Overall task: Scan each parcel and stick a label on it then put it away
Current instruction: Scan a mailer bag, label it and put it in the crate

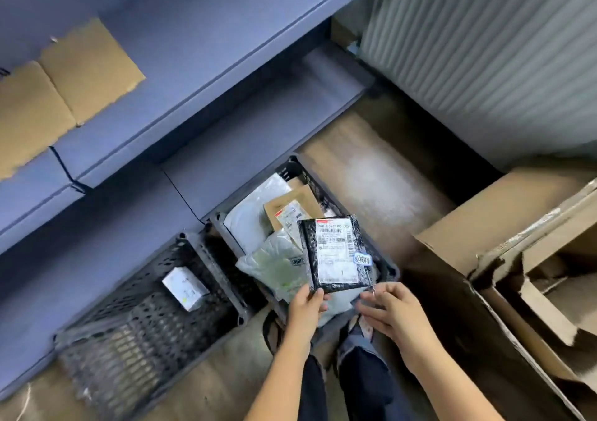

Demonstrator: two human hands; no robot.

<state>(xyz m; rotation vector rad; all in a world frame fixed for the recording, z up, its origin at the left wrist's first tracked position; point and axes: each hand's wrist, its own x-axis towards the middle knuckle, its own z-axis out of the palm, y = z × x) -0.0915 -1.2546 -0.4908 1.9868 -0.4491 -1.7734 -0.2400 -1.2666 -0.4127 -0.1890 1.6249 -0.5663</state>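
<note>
A flat black parcel (pixel 336 252) with a white shipping label and a small blue-edged sticker (pixel 363 260) hangs over a dark plastic crate (pixel 290 166). My left hand (pixel 307 304) pinches the parcel's lower left corner. My right hand (pixel 387 307) is at its lower right corner, fingers spread, with something small and metallic at the fingertips; whether it grips the parcel I cannot tell. Inside the crate lie a pale green bag (pixel 277 265), a brown box (pixel 290 207) and a white bag (pixel 252 214).
A second dark crate (pixel 129 340) on the left holds one small white box (pixel 185 288). Blue shelving (pixel 193 65) runs along the left with flat cardboard (pixel 64 81) on it. Torn cardboard boxes (pixel 517 259) stand at the right. My legs and shoes are below.
</note>
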